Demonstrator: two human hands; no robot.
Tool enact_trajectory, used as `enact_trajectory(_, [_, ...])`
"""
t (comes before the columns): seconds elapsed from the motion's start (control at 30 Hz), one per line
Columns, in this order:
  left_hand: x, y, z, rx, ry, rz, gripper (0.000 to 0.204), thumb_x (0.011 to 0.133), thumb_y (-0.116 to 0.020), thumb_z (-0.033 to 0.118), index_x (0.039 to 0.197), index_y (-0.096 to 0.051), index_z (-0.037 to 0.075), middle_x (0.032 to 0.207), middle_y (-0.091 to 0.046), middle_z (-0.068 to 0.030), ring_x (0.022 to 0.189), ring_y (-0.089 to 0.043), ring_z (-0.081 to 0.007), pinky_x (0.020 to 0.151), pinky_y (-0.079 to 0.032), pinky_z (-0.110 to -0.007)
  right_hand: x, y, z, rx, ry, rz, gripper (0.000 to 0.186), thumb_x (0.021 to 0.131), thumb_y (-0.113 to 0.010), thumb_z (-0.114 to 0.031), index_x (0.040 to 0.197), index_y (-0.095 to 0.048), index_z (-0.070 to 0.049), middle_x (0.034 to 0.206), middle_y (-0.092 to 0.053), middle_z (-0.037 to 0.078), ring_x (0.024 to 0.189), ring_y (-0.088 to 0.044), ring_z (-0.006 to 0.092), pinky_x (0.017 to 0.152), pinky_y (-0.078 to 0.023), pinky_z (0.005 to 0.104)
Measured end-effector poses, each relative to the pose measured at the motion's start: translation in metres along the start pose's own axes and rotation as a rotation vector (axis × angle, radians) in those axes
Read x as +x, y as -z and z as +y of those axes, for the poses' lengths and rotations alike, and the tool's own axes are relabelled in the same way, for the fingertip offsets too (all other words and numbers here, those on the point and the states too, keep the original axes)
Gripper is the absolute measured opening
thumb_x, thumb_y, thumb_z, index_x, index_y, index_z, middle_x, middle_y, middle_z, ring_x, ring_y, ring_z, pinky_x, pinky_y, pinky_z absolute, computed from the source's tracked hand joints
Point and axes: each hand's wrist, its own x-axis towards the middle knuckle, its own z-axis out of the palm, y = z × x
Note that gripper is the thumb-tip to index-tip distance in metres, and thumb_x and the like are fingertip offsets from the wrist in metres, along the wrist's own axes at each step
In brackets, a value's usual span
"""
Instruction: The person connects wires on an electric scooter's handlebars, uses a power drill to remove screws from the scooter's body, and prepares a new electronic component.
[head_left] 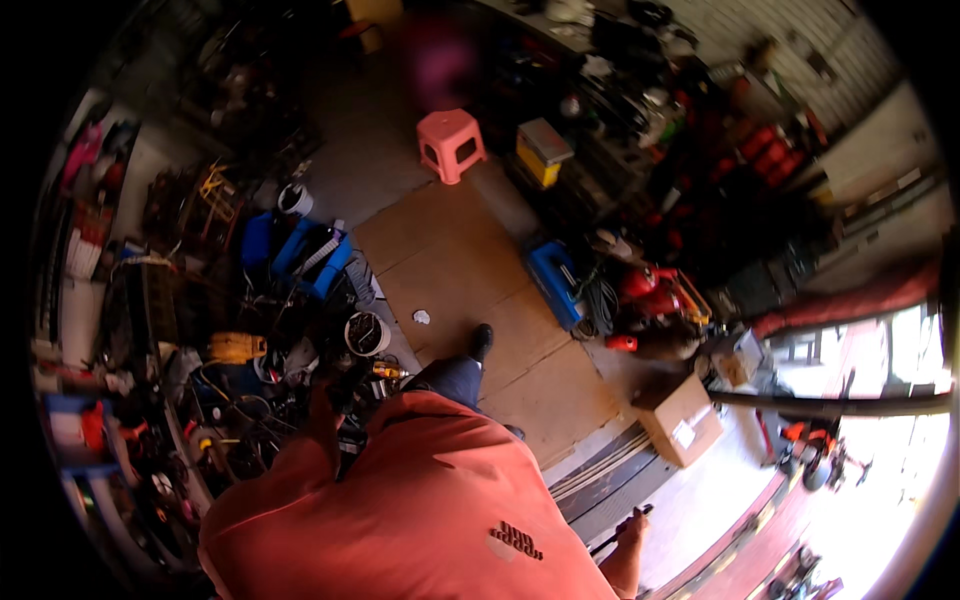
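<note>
My right hand [632, 528] is out at the lower right, beside my body. Its fingers are closed round a thin dark rod-like thing [603, 546], too small and dark to name by kind. The nearest thing to that hand is an open cardboard box [682, 420] standing farther ahead. On the left, the sleeve of my orange-red shirt [300, 465] reaches down toward dark clutter, and my left hand cannot be seen. One leg and a dark shoe [484, 342] show on flattened cardboard [455, 270].
Ahead stands a pink plastic stool [450, 140], with a grey-and-yellow box [543, 150] to its right. A blue case [556, 285] lies along the cardboard's right edge. White buckets [367, 334], blue cases [312, 258] and piled tools crowd the left. Bright daylight enters at right.
</note>
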Motion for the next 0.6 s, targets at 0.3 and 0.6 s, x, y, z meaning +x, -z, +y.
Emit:
enact_trajectory(0.3, [0.074, 0.06, 0.017, -0.428, 0.057, 0.217, 0.026, 0.089, -0.06, 0.038, 0.078, -0.06, 0.014, 0.064, -0.055, -0.0004, 0.048, -0.054, -0.0205, 0.045, -0.045, -0.034, -0.031, -0.343, -0.175, -0.156, 0.219, -0.423, 0.033, 0.095, -0.068, -0.028, 0.074, -0.046, -0.016, 0.056, -0.042, 0.001, 0.043, -0.043, 0.0178, 0.041, -0.04, 0.0377])
enact_trajectory(0.6, [0.18, -0.064, 0.226, -0.3, 0.004, 0.103, 0.019, 0.085, -0.071, 0.032, 0.092, -0.069, 0.015, 0.074, -0.069, -0.0003, 0.058, -0.066, -0.02, 0.044, -0.049, -0.034, -0.25, -0.68, -0.204, -0.973, -0.051, -0.759, 0.023, 0.098, -0.071, -0.032, 0.093, -0.058, -0.014, 0.065, -0.048, -0.001, 0.05, -0.043, 0.0146, 0.048, -0.039, 0.0349])
